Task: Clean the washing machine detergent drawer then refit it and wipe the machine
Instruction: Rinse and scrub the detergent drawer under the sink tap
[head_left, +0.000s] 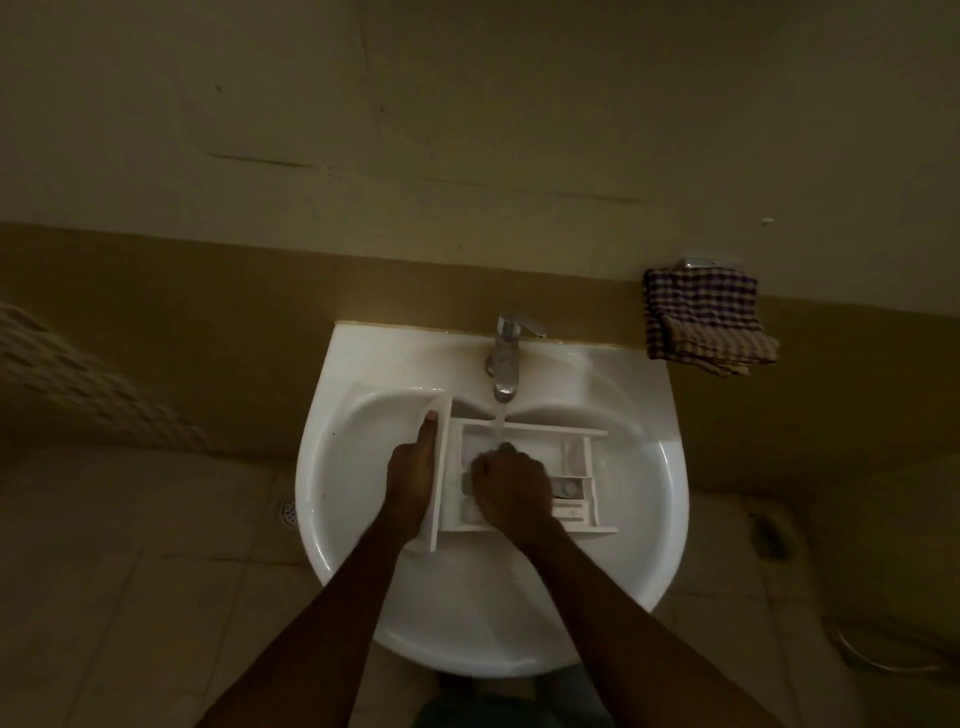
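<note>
In front of me the wall (467, 104) is plain, painted a pale yellowish tone, with thin cracks (260, 158) running across it. Below it runs a darker ochre band (156, 291). A white ceramic basin (670, 467) is fixed against this band, with a chrome tap (506, 353) at the middle of its back edge. The floor (130, 571) under me is laid with pale tiles; a round drain grate (287, 512) sits in it just left of the basin. Light is dim and yellowish throughout

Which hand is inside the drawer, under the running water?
The right hand, its fingers curled down in the detergent drawer below the tap. The left hand is outside, holding the drawer's front panel.
</note>
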